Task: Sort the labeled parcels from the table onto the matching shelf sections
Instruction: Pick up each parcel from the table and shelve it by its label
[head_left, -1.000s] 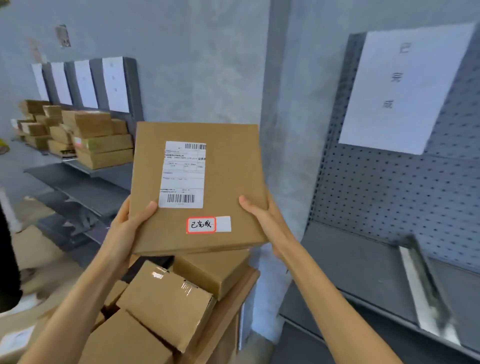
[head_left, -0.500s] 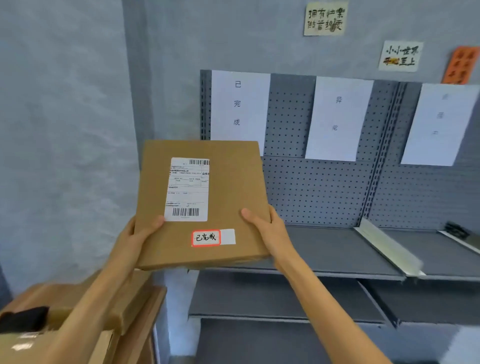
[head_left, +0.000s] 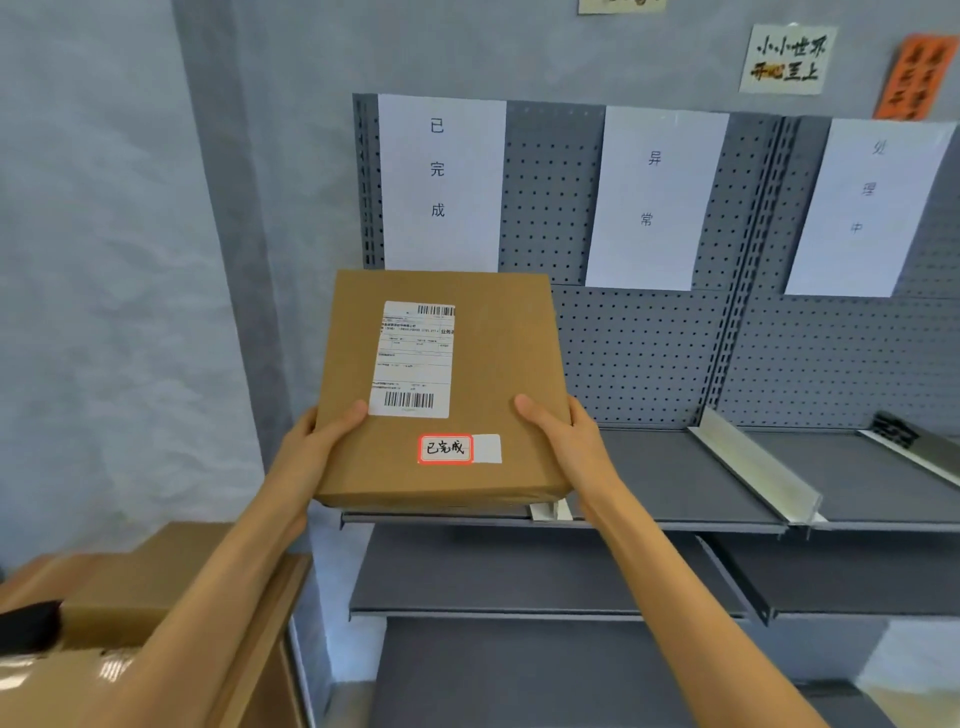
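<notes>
While a flat cardboard parcel (head_left: 441, 384) is held up in front of the shelf unit (head_left: 675, 478), none of the visible shelves carries a parcel yet, so the sorting is judged to be near its start, at least for this unit. The parcel is gripped at its near corners: the left hand (head_left: 317, 447) is curled round the left edge with the thumb laid on top, and the right hand (head_left: 566, 436) is curled round the right edge in the same way; the fingers underneath are hidden. A printed shipping label (head_left: 413, 358) is stuck on the top face, and a small red-bordered handwritten sticker (head_left: 445, 449) is seen near the front edge. Its characters appear to match those on the leftmost paper sign (head_left: 440, 182) on the pegboard back, and the parcel is held just below that sign, above the left end of the top shelf. Two further signs, the middle sign (head_left: 655, 197) and the right sign (head_left: 867, 208), mark sections set off by a white divider (head_left: 753, 467).

What is left, by this reading, is for the parcel to be set down at the left end of the top shelf. More boxes (head_left: 156, 597) are seen at the lower left edge of the view, so further parcels are judged to remain to be sorted.
</notes>
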